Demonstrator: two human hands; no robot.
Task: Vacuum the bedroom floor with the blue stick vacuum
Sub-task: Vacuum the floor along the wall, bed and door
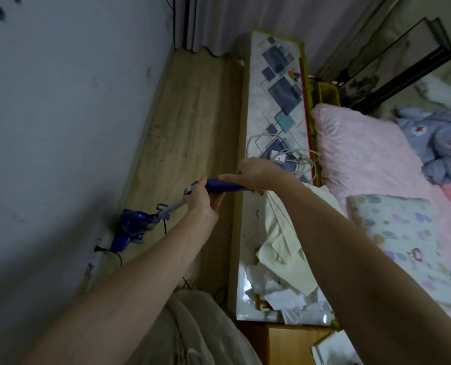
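Blue stick vacuum [137,225], glossy plastic, slim white tube, on wood-grain floor [190,122]

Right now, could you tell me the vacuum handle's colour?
Blue handle, seen best in the head view.

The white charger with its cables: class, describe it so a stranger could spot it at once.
Find the long patterned ledge between the wooden floor and the pink bed. Just beyond the right hand lies the white charger, the only item there trailing looped white cables.
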